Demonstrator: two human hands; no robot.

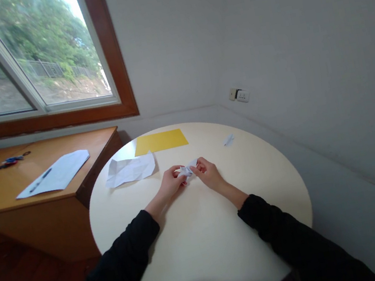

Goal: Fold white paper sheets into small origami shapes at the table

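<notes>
Walls of pale grey fill the upper right of the frame, and a window (24,58) with a brown wooden frame takes the upper left, trees and a fence showing through the glass; below it, at the left edge, stands a wooden desk (77,152) bearing a white sheet (65,169) with a pen (40,180) lying on it. A round cream table (206,248) occupies the centre and lower middle of the frame; both black-sleeved arms reach over it from the bottom edge. Near the table's far rim lies a yellow sheet (160,141); just below and left of it lies a crumpled white sheet (129,169), and a small white scrap (228,140) sits apart toward the upper right of the tabletop. At the table's middle, the left hand (171,182) and the right hand (209,173) meet, each with fingers curled and pinching one end of a small folded white paper (188,169); the paper sits between the two hands, just above the tabletop, though whether it touches the surface cannot be told. A wall socket (239,95) shows on the right wall.
</notes>
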